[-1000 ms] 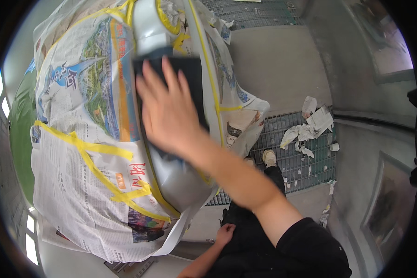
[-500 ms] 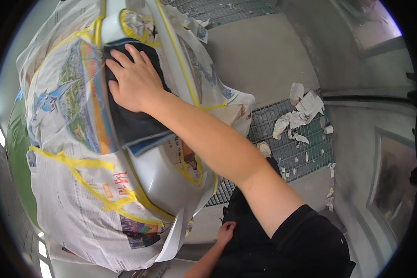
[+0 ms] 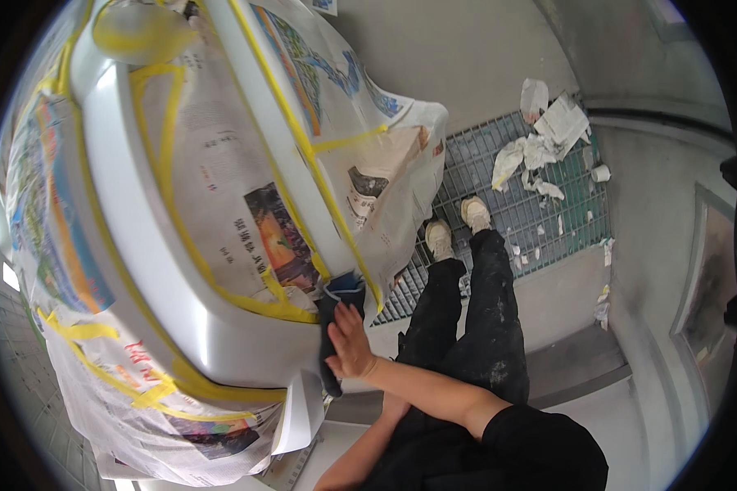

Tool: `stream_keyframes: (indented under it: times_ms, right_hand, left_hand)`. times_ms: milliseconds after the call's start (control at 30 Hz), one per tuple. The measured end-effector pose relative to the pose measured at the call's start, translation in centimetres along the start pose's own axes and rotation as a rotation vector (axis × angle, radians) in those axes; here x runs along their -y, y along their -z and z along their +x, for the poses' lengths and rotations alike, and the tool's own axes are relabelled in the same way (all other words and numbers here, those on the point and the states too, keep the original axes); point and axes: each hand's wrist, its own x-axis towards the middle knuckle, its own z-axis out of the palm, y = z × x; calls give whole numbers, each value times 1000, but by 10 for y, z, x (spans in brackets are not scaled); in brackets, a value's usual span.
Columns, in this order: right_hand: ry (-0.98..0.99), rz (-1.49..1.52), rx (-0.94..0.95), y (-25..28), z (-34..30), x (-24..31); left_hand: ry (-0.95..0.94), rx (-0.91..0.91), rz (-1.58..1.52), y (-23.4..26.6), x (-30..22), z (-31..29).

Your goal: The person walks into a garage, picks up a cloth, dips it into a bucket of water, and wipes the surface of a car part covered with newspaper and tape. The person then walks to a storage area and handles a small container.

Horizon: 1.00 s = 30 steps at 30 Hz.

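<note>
A glossy white vehicle body part, like a bumper (image 3: 180,303), has newspaper (image 3: 213,164) over it, edged with yellow masking tape (image 3: 172,155). At its near right corner, my right hand (image 3: 352,348) lies with extended fingers against a folded dark cloth (image 3: 327,319). The cloth hangs along the corner, a bluish fold showing at its top. My left hand (image 3: 395,405) is low by my body, partly behind my right forearm, its fingers hidden.
Torn paper scraps (image 3: 540,151) and a small white cup-like piece (image 3: 600,173) lie on the metal floor grating (image 3: 467,164). My shoes (image 3: 475,213) stand on that grating. A grey wall (image 3: 655,229) with a window-like panel rises at the right.
My right hand and the cloth have moved from the upper part of the white body part down to its near right corner. The view has shifted, and both my shoes now show.
</note>
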Motion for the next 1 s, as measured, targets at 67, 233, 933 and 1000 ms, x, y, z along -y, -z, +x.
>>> stream_keyframes:
  times_ms: [67,233,933,1000]
  right_hand:
    - [-27,72,-20,4,-17,-37]
    - [11,-48,123,29,20,-76]
    - [23,-299,278,20,349,-96]
    - [64,-310,280,11,392,-108]
  left_hand:
    - [53,11,-10,3,-2,2]
    - [269,134,-169,7,-19,10]
    - [87,-48,-511,4,-203,109]
    - [-6,-80,-452,7,-227,140]
